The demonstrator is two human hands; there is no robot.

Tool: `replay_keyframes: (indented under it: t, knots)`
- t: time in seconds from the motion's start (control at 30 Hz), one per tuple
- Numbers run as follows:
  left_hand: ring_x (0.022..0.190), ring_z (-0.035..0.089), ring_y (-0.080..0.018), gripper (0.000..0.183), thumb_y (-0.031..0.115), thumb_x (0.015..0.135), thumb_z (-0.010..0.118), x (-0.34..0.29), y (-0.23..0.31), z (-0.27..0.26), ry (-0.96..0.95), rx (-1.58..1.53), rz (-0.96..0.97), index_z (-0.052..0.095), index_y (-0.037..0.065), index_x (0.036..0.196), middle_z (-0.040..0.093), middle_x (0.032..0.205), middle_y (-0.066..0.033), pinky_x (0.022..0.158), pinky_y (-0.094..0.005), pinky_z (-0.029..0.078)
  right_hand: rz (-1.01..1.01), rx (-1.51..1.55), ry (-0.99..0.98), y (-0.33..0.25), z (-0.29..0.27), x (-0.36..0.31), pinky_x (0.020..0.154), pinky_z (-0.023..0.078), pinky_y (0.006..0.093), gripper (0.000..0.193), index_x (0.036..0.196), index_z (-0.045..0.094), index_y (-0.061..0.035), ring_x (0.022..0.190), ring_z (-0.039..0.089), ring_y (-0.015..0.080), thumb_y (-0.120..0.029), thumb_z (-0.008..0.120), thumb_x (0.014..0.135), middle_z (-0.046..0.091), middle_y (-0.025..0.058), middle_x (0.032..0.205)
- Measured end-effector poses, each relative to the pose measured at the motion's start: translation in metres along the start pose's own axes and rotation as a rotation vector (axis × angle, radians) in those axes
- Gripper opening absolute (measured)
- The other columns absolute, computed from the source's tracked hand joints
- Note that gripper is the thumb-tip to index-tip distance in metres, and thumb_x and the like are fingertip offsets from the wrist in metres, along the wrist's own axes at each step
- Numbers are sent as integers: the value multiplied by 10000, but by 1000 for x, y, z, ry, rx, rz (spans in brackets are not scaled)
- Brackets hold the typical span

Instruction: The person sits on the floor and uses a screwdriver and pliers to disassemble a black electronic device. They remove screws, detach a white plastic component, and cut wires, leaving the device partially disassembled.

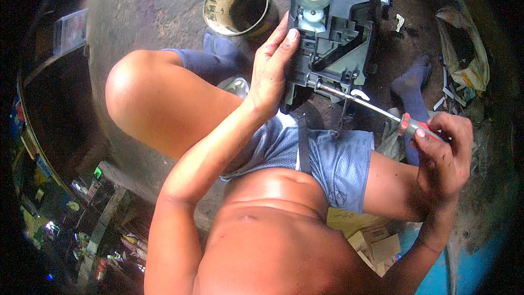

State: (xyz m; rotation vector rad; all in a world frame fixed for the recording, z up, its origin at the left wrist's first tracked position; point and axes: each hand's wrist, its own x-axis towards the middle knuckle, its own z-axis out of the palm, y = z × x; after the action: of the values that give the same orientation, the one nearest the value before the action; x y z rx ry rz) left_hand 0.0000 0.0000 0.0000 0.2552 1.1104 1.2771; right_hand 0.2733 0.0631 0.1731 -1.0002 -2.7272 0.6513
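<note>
A black plastic machine frame (334, 38) with pale round gears is held up in front of me. My left hand (271, 68) grips its left edge, the thumb lying over the front and the other fingers mostly hidden behind. In my right hand (446, 153) is a screwdriver (376, 108) with a red and grey handle. Its long metal shaft points left and reaches the lower part of the frame, where the tip lies among the plastic parts; whether it sits in a screw I cannot tell.
Beyond my left foot stands a dirty bucket (238, 5) with dark contents. An open whitish sack (464, 49) with scraps beside it lies at the far right. Cardboard pieces (376, 248) are near my right side. Cluttered small items (82, 224) fill the lower left.
</note>
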Motion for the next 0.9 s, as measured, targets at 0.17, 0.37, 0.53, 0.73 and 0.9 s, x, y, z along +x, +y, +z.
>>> replay_keyframes:
  t: [0.17,0.37,0.53,0.73,0.9]
  knots:
    - [1280,513,-129,684,367,1011,623,16,16,-10,-43,0,62,381,35,1558,549,1445,-59,1111,-274,365,-175,164,222,20,34,16,723,509,360,258,835,763,-141,829,574,218,-76,828,594,605,4,894]
    - [1251,560,-167,586,332,1050,531,10,12,-11,-17,53,66,399,27,1533,580,1400,-75,1085,-325,418,377,494,194,2,27,5,769,561,368,506,1311,562,-8,917,677,244,-113,789,871,692,141,1028]
    - [1235,564,-148,577,309,1042,562,11,11,-10,-29,-5,58,420,30,1527,593,1387,-66,1076,-303,418,90,536,294,10,32,4,874,538,353,546,1353,509,6,866,695,231,19,733,856,687,178,1050]
    - [1224,547,-106,599,268,1026,616,12,11,-2,-29,-48,55,418,19,1534,580,1407,-54,1062,-261,413,38,63,131,6,18,16,863,559,393,569,1322,567,0,904,709,282,-136,778,811,655,212,1223]
    - [1248,535,-119,637,284,1016,635,7,13,-1,-15,-39,83,400,10,1541,565,1427,-68,1078,-270,403,89,-75,-209,3,10,13,779,554,393,413,1188,675,-3,849,708,306,-225,752,849,715,145,1051]
